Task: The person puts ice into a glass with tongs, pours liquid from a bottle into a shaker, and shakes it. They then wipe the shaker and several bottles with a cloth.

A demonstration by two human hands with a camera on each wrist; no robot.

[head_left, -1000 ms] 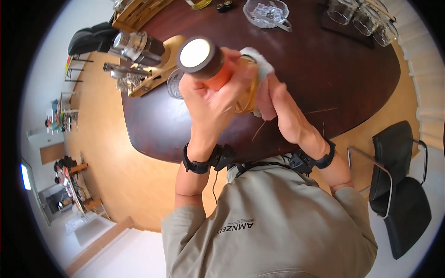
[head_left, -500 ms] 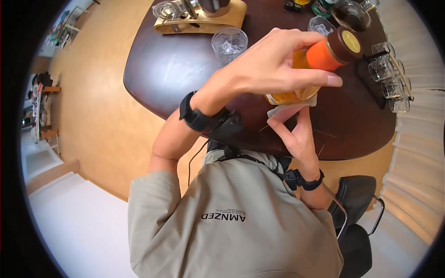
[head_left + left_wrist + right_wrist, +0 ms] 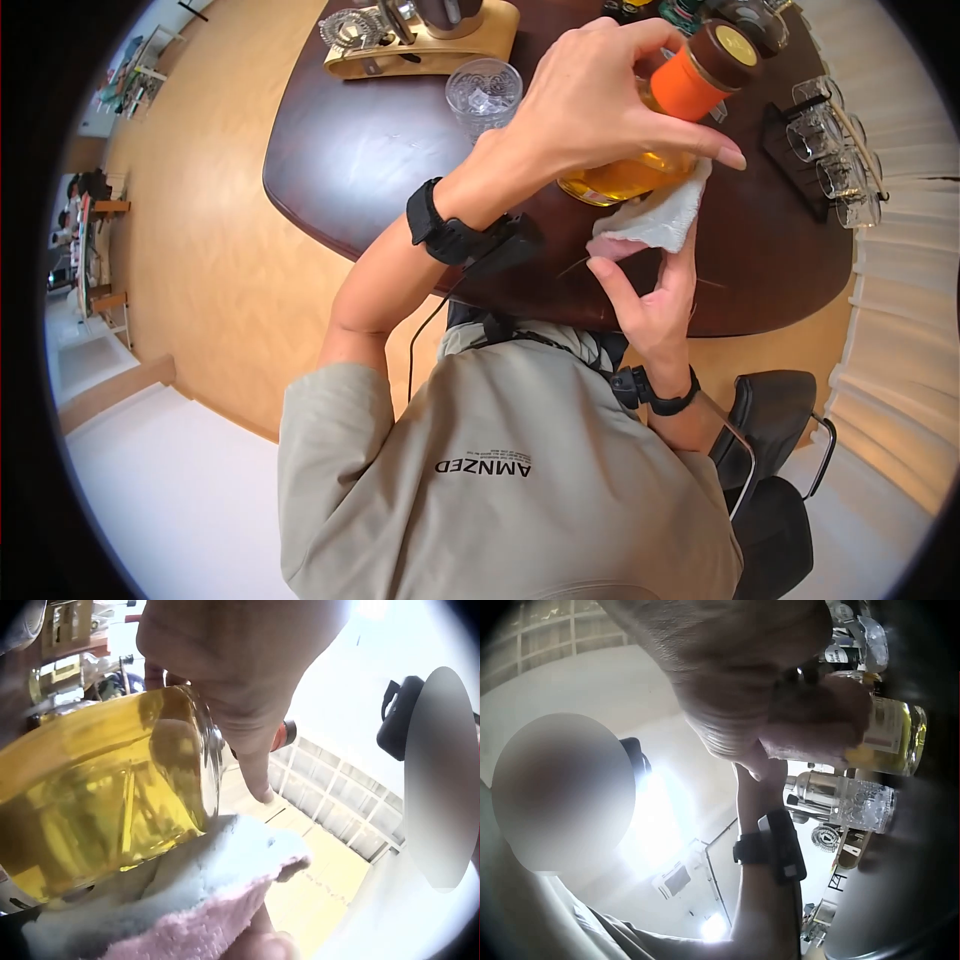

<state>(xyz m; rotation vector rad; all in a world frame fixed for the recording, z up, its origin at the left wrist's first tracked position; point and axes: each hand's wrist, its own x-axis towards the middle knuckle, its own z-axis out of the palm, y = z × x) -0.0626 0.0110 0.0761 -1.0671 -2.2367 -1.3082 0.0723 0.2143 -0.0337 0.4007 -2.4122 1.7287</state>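
In the head view my left hand [image 3: 590, 110] grips a bottle [image 3: 625, 182] of amber liquid around its orange neck, thumb extended along it. The bottle is tilted above the table, its dark cap toward the upper right. My right hand [image 3: 660, 315] holds a white and pink cloth [image 3: 662, 215] against the bottle's lower side, with the fingers mostly behind the cloth. The left wrist view shows the bottle [image 3: 97, 765] close up with the cloth [image 3: 202, 900] along its side. The right wrist view shows my right hand [image 3: 735, 682] at the top, and the bottle [image 3: 889, 735] beyond.
A patterned glass with ice [image 3: 485, 92] stands left of the bottle. Behind it is a wooden stand [image 3: 430, 62] with bar tools. A rack of glasses [image 3: 835, 150] is at the table's right, and a black chair [image 3: 775, 430] stands by the near right edge.
The bottle has swung from cap facing the head camera to cap toward the upper right. Over the last half second, more of the cloth shows against the bottle and the right fingers reach higher.
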